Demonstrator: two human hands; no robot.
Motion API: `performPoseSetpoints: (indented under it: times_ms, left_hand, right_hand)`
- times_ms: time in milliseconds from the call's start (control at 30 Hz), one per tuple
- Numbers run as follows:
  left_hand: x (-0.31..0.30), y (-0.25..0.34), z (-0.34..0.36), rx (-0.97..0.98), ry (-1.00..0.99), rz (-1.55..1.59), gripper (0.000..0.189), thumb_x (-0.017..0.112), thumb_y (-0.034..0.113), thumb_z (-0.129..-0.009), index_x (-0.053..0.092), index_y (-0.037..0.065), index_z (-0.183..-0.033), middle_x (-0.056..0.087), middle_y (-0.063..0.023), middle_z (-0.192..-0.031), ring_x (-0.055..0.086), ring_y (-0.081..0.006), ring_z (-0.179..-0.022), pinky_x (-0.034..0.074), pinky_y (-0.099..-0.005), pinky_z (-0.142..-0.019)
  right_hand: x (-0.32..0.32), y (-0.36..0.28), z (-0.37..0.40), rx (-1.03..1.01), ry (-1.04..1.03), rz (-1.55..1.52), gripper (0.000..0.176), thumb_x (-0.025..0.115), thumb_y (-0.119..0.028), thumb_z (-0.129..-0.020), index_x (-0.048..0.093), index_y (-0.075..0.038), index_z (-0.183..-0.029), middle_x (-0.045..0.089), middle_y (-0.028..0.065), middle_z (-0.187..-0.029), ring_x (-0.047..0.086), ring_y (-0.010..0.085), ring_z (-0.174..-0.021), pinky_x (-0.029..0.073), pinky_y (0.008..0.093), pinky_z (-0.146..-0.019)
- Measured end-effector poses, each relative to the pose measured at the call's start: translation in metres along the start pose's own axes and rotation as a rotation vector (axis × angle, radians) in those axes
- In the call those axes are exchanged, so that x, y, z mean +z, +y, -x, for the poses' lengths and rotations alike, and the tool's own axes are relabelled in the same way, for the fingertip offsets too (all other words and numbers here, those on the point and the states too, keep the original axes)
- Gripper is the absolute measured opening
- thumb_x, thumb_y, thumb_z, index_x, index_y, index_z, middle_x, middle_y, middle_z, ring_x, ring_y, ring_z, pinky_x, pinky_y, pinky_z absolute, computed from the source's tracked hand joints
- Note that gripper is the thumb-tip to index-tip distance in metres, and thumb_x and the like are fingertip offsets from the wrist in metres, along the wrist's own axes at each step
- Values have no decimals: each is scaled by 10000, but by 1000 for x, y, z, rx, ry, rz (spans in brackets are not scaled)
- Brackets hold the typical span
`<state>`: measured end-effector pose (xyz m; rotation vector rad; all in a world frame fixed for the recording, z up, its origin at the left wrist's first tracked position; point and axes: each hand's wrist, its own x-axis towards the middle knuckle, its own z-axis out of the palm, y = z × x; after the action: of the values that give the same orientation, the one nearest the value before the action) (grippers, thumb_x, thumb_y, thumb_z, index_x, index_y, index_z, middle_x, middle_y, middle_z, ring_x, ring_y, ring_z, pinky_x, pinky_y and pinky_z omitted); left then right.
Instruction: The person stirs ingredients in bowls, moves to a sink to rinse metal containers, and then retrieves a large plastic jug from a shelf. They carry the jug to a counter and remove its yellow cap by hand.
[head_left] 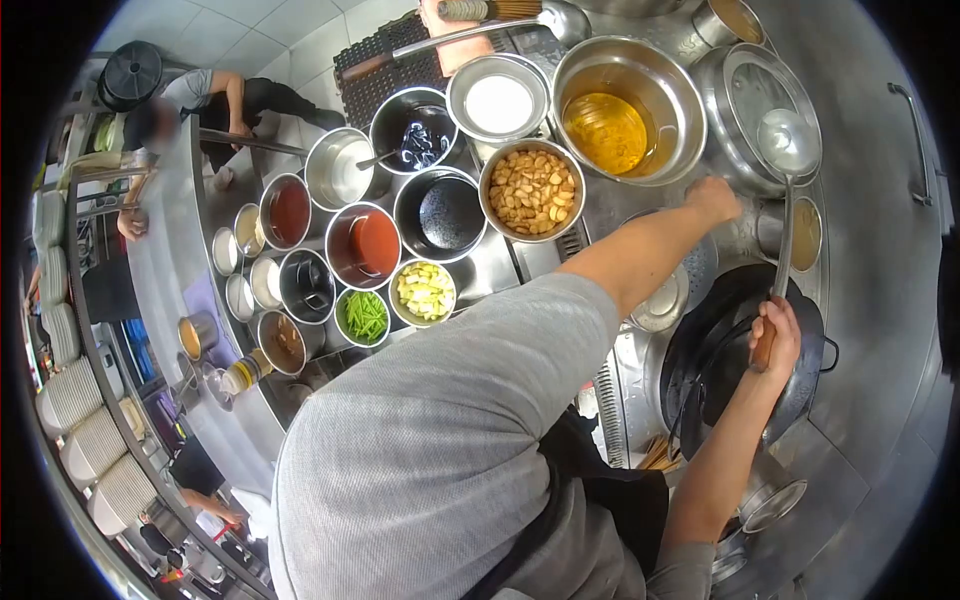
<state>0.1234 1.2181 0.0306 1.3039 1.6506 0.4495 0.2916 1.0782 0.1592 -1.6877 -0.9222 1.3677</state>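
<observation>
My right hand [777, 342] is closed around the brown wooden grip of a long metal ladle [785, 235]. The round ladle bowl appears in front of a large lidded steel pot [738, 150]. Below that hand in the view lies a dark wok [712, 375] on the stove. My left hand [714, 199] is stretched across the worktop, fingers curled in, near the lower edge of the lidded pot. Whatever it grips, if anything, is hidden. Close by stand a steel pot of yellow oil [660, 135] and a small steel container of cloudy liquid [803, 235].
Peeled garlic-like pieces fill a pot [531, 190]. Other pots hold dark liquid [440, 215], red sauce [372, 245], cut green vegetable [362, 316] and pale yellow chunks [424, 292]. Another ladle [470, 38] lies at the top. A steel wall [880, 260] stands right; people [225, 100] are left.
</observation>
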Motion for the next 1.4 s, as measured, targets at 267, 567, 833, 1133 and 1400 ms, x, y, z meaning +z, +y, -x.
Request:
performPoseSetpoints:
  times_ms: [267, 567, 833, 1133, 1400]
  left_hand:
    - [14, 10, -28, 55, 60, -3, 361, 567, 244, -806, 656, 33, -1084, 630, -180, -1147, 587, -326, -1112, 478, -431, -943]
    - [15, 14, -29, 297, -172, -162, 357, 527, 316, -879, 670, 51, -1071, 663, -113, -1097, 634, -219, -1006, 505, -334, -840]
    - [-28, -4, 38, 137, -512, 924, 300, 565, 162, -917, 572, 20, -1181, 611, -73, -1170, 571, -201, -1071, 499, -367, -828]
    - [-38, -20, 114, 416, 225, -490, 308, 547, 224, -823, 687, -31, -924, 649, -233, -1022, 607, -344, -1043, 481, -417, -909]
    - [-43, -68, 185, 696, 61, 70, 509, 687, 185, -794, 542, 199, -1282, 577, -134, -1211, 601, -287, -1060, 479, -377, -925]
  right_hand:
    - [-26, -9, 112, -28, 61, 101, 416, 630, -105, -788, 522, 51, -1159, 564, 72, -784, 497, 104, -445, 387, 211, -340]
    - [-63, 33, 186, -90, 258, 378, 514, 592, 41, -820, 451, 57, -1313, 572, 29, -800, 487, 62, -501, 384, 194, -415]
    - [-108, 103, 281, -128, 600, 390, 502, 592, 27, -807, 489, 48, -1297, 534, 5, -667, 447, 62, -502, 358, 237, -441]
    - [-132, 182, 374, -37, 615, 411, 543, 613, -13, -807, 432, 106, -1306, 536, 26, -677, 459, 73, -474, 354, 237, -410]
    - [-160, 209, 409, -38, 576, 436, 528, 599, -4, -786, 456, 122, -1278, 542, 35, -662, 479, 80, -479, 373, 249, -418]
